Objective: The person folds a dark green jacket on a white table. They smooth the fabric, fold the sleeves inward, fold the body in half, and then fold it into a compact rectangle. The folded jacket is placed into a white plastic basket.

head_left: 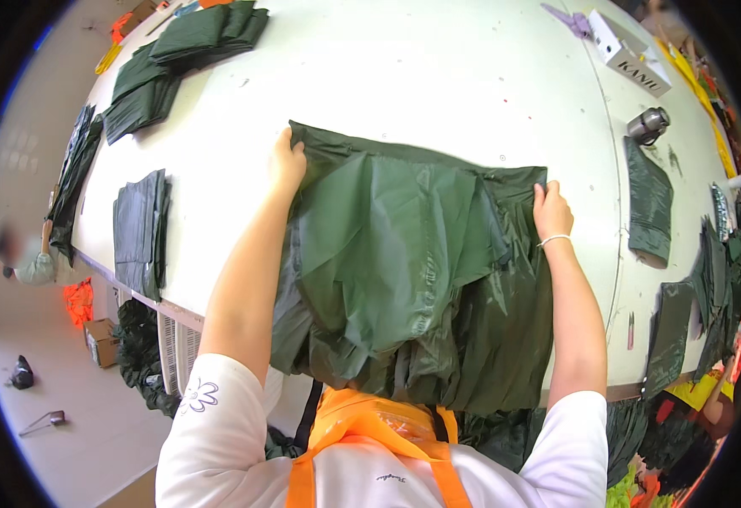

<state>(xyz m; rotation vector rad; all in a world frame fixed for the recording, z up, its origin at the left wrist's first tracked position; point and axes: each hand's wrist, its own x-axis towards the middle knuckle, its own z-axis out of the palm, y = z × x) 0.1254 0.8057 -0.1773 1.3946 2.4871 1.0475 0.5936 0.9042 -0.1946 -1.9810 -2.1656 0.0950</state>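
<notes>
A dark green, thin waterproof garment [379, 245] is spread between my two hands. Its far edge lies on the white table, and the near part hangs in folds over the front edge, close to my orange apron [370, 423]. My left hand [287, 162] is closed on the garment's far left corner. At the far right corner, the fingers of my right hand [553, 212] are closed on the fabric. A lighter green panel shows creased in the middle. I cannot tell the exact kind of garment.
Folded green garments lie in stacks [142, 233] at left and in a pile [205, 38] at far left. On the right are a folded green piece [648, 203], a steel flask [648, 125] and a white box [628, 55]. Other people work at both sides.
</notes>
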